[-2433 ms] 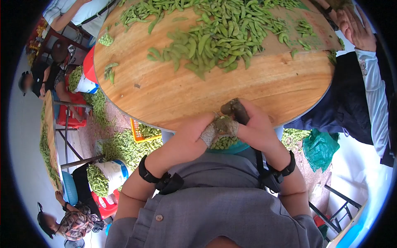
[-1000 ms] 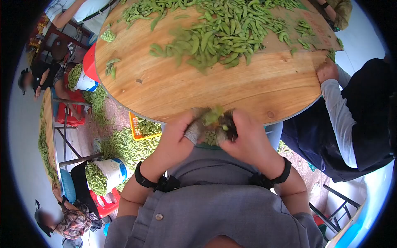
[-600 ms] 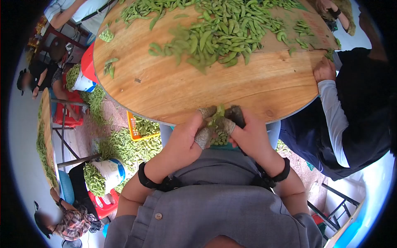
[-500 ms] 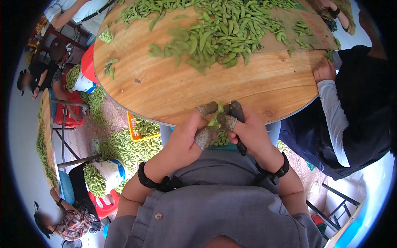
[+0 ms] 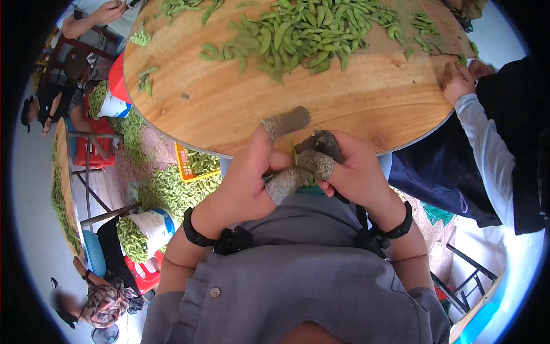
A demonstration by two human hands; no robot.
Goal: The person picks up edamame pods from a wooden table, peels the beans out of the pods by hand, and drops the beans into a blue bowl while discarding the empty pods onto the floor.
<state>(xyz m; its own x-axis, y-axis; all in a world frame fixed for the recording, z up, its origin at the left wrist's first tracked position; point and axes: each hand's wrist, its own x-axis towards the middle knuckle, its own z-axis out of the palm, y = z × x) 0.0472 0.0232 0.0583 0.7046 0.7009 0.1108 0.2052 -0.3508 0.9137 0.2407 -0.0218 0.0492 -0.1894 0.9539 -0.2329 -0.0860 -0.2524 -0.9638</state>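
Observation:
Both my hands meet just over the near edge of the round wooden table (image 5: 229, 103). My right hand (image 5: 352, 166) is wrapped round a black-handled tool (image 5: 327, 143), with a covered thumb pressed toward its tip. On my left hand (image 5: 252, 172), the index finger, in a grey-brown cover, is lifted and stretched out. Its covered thumb touches the right thumb's tip. A bit of green shows between the hands, too small to make out. A pile of green pods (image 5: 309, 34) lies farther back on the table.
At the right edge of the table rests another person's hand (image 5: 458, 83). White buckets (image 5: 152, 229) of pods, a yellow crate (image 5: 197, 163) and loose pods are on the floor at left. Other people sit at a second table (image 5: 64, 189).
My left index finger has lifted and straightened away from the right hand. The pod between my hands is now mostly out of sight. The view has shifted slightly.

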